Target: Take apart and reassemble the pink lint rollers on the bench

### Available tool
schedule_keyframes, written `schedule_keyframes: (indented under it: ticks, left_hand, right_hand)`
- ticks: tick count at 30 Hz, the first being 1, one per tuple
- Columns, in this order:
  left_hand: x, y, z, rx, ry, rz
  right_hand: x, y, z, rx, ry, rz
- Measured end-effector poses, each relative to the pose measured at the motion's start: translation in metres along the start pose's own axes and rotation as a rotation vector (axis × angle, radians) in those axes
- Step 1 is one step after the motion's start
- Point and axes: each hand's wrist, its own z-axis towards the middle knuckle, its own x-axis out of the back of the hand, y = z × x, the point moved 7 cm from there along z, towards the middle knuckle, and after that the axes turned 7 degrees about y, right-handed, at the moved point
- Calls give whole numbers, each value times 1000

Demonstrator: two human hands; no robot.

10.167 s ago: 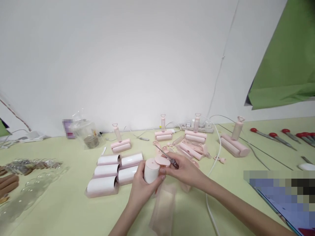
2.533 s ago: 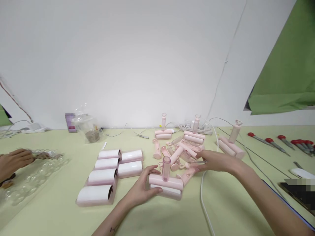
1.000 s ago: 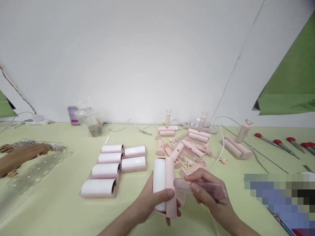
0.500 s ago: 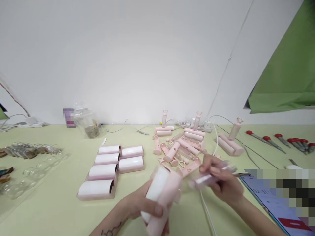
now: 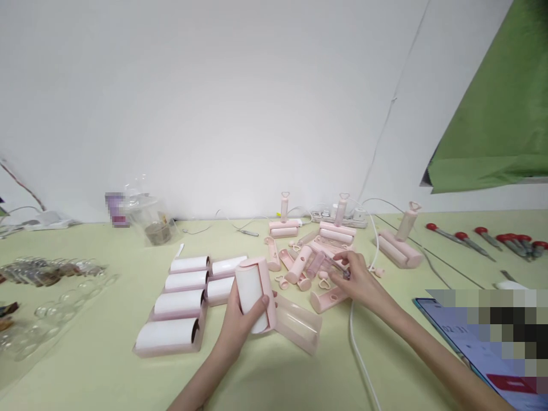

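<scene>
Head view: I have the left hand (image 5: 240, 322) clamped on a pink roller (image 5: 250, 290), the clear cover (image 5: 299, 325) against it at four o'clock.
Beyond, at two o'clock, the translucent handle (image 5: 317, 264), just drawn away, is among the pink parts (image 5: 298, 266); the right hand (image 5: 359, 279) grips a screwdriver (image 5: 347, 274), hold on the handle unclear. That leaves roller and handle apart, I judge.

A pale green tabletop (image 5: 299, 383). Centre: a heap of loose pink parts (image 5: 299, 264). Left of the heap, six white rolls (image 5: 180, 302); behind it, two pink rollers (image 5: 284, 229) with upright handles; right, red-ended tools (image 5: 461, 236); front right, a phone (image 5: 449, 328).
</scene>
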Motion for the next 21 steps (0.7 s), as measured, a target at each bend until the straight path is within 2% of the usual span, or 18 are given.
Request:
schedule_keyframes:
  ticks: [2,5,7,11,14,18,21]
  left_hand:
    - [5,7,0,-133,74,181]
    - [4,15,-2,-285,83,402]
    - [3,18,-3,-339,77,491]
    - [2,21,-5,-425,77,581]
    - [-2,19,-7,-453,57,610]
    - [-2,16,-9,-464,106,593]
    - [-3,15,-8,-464,61,610]
  right_hand:
    - [5,-14,-10,-30,-63,170]
    - [-5,-47,-38,-9,-368,417]
    - [-10,-67,-58,44,-488,458]
    - [-18,-82,-79,87,-528,436]
    - [-20,-84,-82,60,-542,470]
    - [-20,-87,-85,-14,-616,528]
    - [-20,-89,-86,-37,-627,538]
